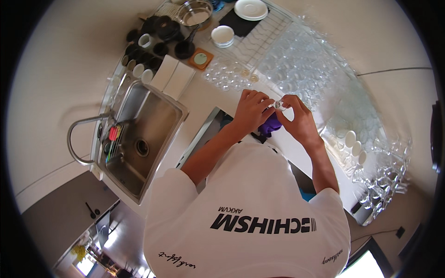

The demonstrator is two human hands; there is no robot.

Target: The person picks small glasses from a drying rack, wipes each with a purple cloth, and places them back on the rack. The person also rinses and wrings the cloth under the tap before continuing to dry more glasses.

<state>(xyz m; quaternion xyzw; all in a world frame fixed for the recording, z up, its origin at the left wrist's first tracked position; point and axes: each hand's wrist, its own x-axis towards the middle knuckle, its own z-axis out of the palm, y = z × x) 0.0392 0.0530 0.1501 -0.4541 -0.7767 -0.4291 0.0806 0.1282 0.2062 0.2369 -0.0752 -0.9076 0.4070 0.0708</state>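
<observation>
A small clear glass piece (279, 105), perhaps a little cup, is held between my two hands above the counter's front edge. My left hand (251, 109) has its fingertips against the glass's left side. On the other side, my right hand (297, 116) pinches it with thumb and fingers. A bunched purple cloth (270, 125) shows just below the hands; whether a hand grips it is unclear. Just beyond my hands lies a group of small clear glasses (226, 74).
Many glasses (295, 66) crowd the counter's right side. A steel sink (153, 128) with a curved faucet (71, 139) is at left. White boxes (172, 77), dark cups, stacked white bowls (223, 36) and a steel pot (195, 14) stand farther back. More glassware (386, 177) fills the right end.
</observation>
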